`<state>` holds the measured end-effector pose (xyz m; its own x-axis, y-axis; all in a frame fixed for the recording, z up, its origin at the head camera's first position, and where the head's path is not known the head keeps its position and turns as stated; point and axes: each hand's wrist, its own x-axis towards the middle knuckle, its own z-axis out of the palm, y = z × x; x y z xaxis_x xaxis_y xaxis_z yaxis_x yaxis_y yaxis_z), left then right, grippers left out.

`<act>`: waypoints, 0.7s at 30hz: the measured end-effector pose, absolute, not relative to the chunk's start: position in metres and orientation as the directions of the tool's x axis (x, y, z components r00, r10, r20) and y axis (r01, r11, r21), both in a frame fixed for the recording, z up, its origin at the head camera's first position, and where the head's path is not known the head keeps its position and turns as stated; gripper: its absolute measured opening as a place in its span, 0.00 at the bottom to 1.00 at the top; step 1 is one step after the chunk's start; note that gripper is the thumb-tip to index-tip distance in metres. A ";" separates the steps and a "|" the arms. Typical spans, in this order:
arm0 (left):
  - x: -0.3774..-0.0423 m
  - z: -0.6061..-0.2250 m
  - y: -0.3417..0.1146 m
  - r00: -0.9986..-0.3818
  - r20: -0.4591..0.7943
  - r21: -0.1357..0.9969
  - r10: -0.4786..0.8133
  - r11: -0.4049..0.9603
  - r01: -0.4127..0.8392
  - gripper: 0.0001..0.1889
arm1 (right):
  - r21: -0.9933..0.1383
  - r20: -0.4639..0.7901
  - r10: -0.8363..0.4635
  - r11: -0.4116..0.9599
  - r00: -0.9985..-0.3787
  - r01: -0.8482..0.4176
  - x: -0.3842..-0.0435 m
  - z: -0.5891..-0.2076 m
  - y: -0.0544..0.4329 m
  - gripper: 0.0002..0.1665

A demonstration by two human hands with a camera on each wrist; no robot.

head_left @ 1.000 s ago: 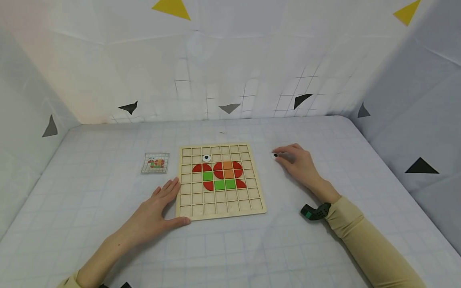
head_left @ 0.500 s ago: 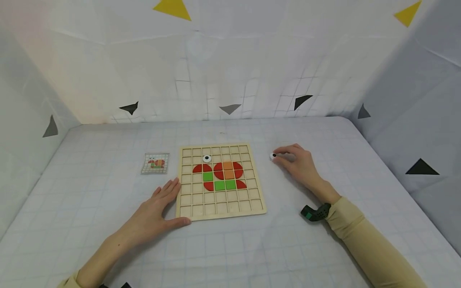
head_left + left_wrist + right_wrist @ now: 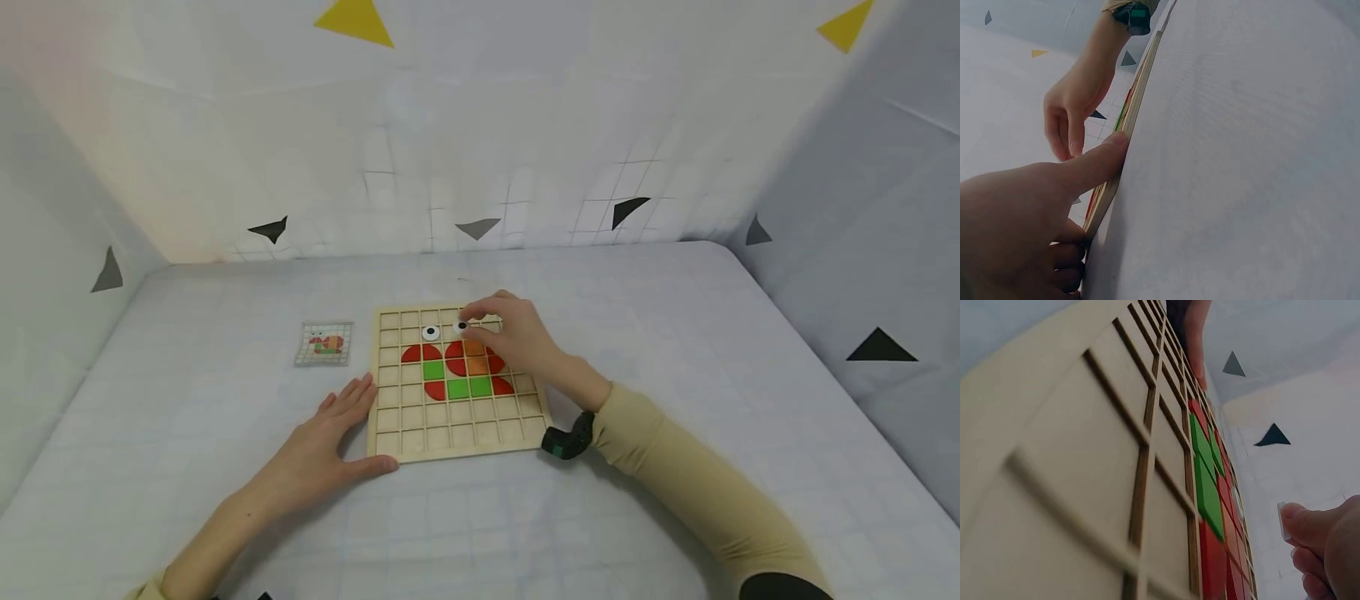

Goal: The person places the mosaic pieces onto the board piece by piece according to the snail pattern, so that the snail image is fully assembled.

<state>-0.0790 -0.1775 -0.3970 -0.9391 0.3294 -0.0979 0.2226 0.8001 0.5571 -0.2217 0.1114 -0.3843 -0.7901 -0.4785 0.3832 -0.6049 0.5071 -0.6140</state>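
Observation:
Between thumb and fingers, my right hand pinches a white eye piece with a black dot. That piece hovers over the upper part of a wooden grid board; its thin edge shows in the right wrist view. A matching eye piece sits in a cell to its left. Below them lie red quarter-circle pieces, green squares and orange squares, some partly behind my right hand. My left hand rests at the board's left edge, fingers extended, its thumb on the near left corner.
A small picture card with a coloured grid pattern lies left of the board. The white table backs onto a white cloth wall bearing dark and yellow triangles. Cloth walls also rise on both sides.
My right hand has carried the eye piece leftward, from the table right of the board to above its top rows. My left hand has stayed at the board's edge.

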 end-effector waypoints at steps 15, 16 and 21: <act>-0.078 -0.397 -0.179 -0.938 -0.090 0.561 0.336 0.795 0.231 0.58 | -0.571 0.287 -0.580 0.535 -0.762 -0.622 -0.236 -0.394 0.048 0.11; -0.079 -0.397 -0.178 -0.938 -0.091 0.563 0.336 0.794 0.230 0.58 | -0.554 0.287 -0.592 0.539 -0.753 -0.634 -0.237 -0.394 0.046 0.11; -0.079 -0.397 -0.178 -0.937 -0.091 0.569 0.338 0.790 0.230 0.58 | -0.422 0.333 -0.653 0.542 -0.681 -0.727 -0.237 -0.396 0.040 0.12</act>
<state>-0.0794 -0.1776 -0.3971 -0.9366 0.3385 -0.0909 0.2301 0.7896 0.5688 -0.2372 0.0403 -0.3958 -0.6805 -0.6528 0.3328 -0.7266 0.5424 -0.4218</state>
